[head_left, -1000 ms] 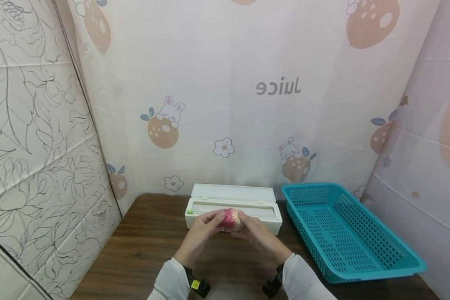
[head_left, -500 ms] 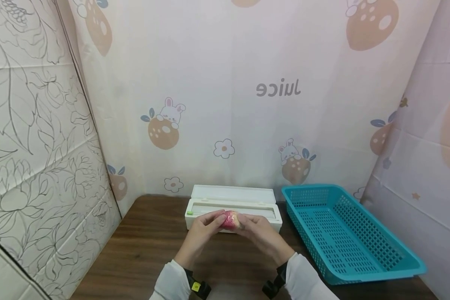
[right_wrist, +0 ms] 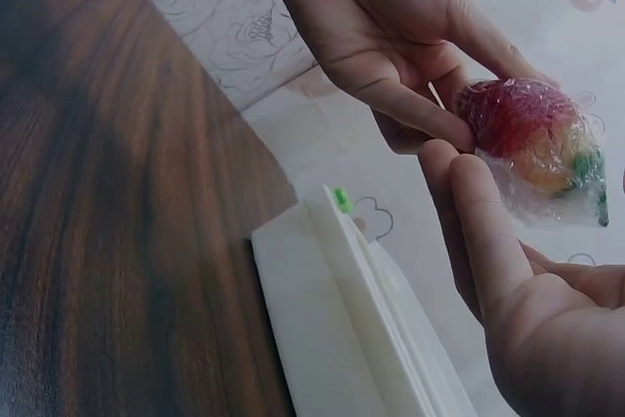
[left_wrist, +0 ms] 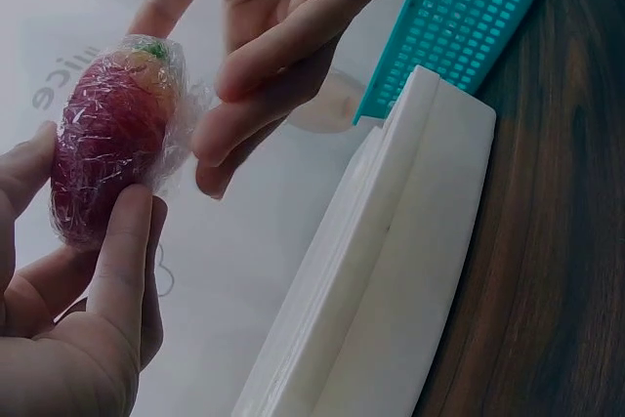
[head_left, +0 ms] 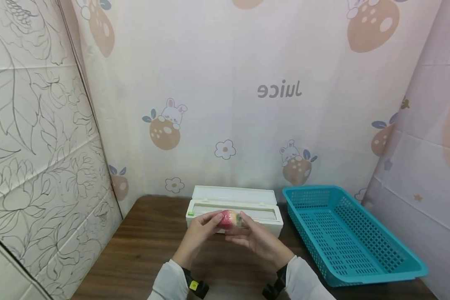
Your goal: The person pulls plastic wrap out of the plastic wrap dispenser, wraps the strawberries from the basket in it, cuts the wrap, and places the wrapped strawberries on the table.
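Note:
A red and yellow fruit with a green tip is wrapped in clear cling film, loose at the green end. My left hand grips its red end between thumb and fingers. At the other end, my right hand has its fingers spread and slightly bent beside the film. In the left wrist view, the right thumb passes behind the wrapped fruit, and the right fingertips lie close to the loose film; whether they touch it I cannot tell.
Behind the hands, a white cling film dispenser with a green slider stands with its lid raised. A turquoise basket sits at the right on the brown wooden table. Printed cloth hangs behind.
The right fingers have come away from the fruit and spread lower, showing more of its green end. The left hand keeps its grip, and the fruit has shifted slightly left.

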Available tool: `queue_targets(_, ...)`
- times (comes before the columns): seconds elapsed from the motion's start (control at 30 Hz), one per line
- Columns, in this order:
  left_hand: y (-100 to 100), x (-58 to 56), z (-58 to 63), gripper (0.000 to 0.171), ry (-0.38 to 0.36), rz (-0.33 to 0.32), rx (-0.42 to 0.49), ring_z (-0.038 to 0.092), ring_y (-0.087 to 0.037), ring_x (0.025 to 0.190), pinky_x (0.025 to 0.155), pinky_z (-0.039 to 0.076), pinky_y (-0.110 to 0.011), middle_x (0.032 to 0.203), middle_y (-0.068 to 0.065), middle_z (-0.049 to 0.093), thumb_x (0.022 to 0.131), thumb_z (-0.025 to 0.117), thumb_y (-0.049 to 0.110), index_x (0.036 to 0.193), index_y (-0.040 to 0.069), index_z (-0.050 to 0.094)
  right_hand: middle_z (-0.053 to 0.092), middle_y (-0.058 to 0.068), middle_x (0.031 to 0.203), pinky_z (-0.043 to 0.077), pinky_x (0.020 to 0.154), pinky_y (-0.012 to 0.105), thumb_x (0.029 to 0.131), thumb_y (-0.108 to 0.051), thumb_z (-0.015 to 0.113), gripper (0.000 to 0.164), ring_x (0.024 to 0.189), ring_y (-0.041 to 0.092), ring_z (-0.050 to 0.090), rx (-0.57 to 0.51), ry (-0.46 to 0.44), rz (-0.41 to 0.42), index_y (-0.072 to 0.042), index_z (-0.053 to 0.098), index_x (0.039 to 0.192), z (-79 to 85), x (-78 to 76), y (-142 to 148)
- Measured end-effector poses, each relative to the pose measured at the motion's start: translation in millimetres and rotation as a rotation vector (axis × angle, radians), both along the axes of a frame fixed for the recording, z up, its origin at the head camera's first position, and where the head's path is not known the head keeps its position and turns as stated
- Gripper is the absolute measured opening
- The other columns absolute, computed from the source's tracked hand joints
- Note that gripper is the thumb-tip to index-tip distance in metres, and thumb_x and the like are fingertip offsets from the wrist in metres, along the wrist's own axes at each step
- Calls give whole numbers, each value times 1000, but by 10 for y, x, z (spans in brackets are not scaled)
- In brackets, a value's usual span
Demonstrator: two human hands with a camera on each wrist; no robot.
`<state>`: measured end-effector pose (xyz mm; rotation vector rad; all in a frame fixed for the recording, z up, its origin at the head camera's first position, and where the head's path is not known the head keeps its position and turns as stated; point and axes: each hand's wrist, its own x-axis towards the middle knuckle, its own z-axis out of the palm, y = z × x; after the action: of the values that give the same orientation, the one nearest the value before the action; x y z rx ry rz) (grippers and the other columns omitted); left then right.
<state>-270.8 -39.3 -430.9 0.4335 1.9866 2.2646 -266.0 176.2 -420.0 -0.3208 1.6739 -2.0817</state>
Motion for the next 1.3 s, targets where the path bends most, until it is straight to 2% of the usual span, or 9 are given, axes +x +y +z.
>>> queue_targets(0.17, -9, -12, -9, 54, -3, -17, -28, 63, -24, 116, 97, 51, -35, 129, -16, 63, 97, 68, 37, 132, -3, 62, 56, 31, 130, 47, 102, 41, 104, -55, 41, 81, 122, 41, 58, -30, -14, 58, 8, 24, 151, 20, 3, -24)
queue_targets(0.4, 8, -8, -20, 53, 4, -56, -42, 62, -26, 117, 98, 51, -36, 130, -15, 63, 97, 67, 36, 133, -3, 61, 64, 27, 123, 51, 98, 39, 108, -48, 38, 69, 112, 30, 65, 38, 43, 125, 11, 41, 144, 38, 16, -25)
queue_targets(0.63, 23, -1, 4, 58, -12, -52, -64, 63, -24, 117, 96, 52, -34, 133, -16, 62, 95, 70, 39, 134, -2, 60, 63, 8, 94, 56, 77, 26, 108, -46, 39, 56, 82, 14, 61, 83, 39, 124, 5, 57, 123, 41, 13, 38)
queue_targets(0.83, 28, -7, -19, 51, -6, -46, -54, 66, -22, 110, 93, 54, -33, 125, -16, 66, 95, 72, 33, 129, -3, 62, 61, 4, 87, 54, 71, 25, 109, -42, 39, 47, 76, 12, 59, 167, 95, 99, -2, 63, 102, 30, 10, 71)
queue_targets(0.93, 25, -15, -33, 51, -4, -34, -67, 66, -22, 109, 93, 54, -33, 122, -14, 67, 94, 71, 35, 128, -3, 63, 62, 5, 87, 55, 72, 27, 108, -43, 41, 51, 76, 13, 60, 225, 128, 77, 2, 63, 102, 29, 7, 73)
queue_targets(1.0, 22, -17, -40, 54, -4, -25, -89, 66, -23, 110, 94, 53, -35, 123, -13, 66, 94, 71, 38, 129, -1, 63, 65, 8, 92, 56, 75, 29, 108, -44, 40, 56, 81, 16, 63, 272, 164, 66, 6, 63, 113, 27, 3, 69)
queue_targets(1.1, 19, -10, -39, 58, -9, -13, -118, 65, -25, 112, 96, 52, -37, 127, -13, 64, 94, 70, 43, 132, 1, 62, 66, 15, 113, 57, 87, 34, 107, -47, 40, 63, 99, 22, 66, 305, 205, 59, 9, 55, 133, 25, -5, 63)
queue_targets(1.2, 22, 4, -26, 59, -10, -8, -124, 65, -26, 114, 97, 52, -39, 130, -14, 63, 93, 71, 44, 133, 2, 62, 56, 20, 137, 51, 99, 38, 107, -46, 41, 66, 121, 28, 59, 266, 224, 53, 8, 44, 145, 18, -15, 58)
queue_targets(1.3, 28, 20, -15, 59, -11, 11, -137, 65, -25, 112, 96, 52, -38, 128, -14, 64, 92, 71, 45, 132, 3, 63, 48, 22, 146, 46, 104, 39, 107, -42, 44, 63, 130, 29, 52, 196, 212, 43, 8, 42, 146, 15, -9, 49)
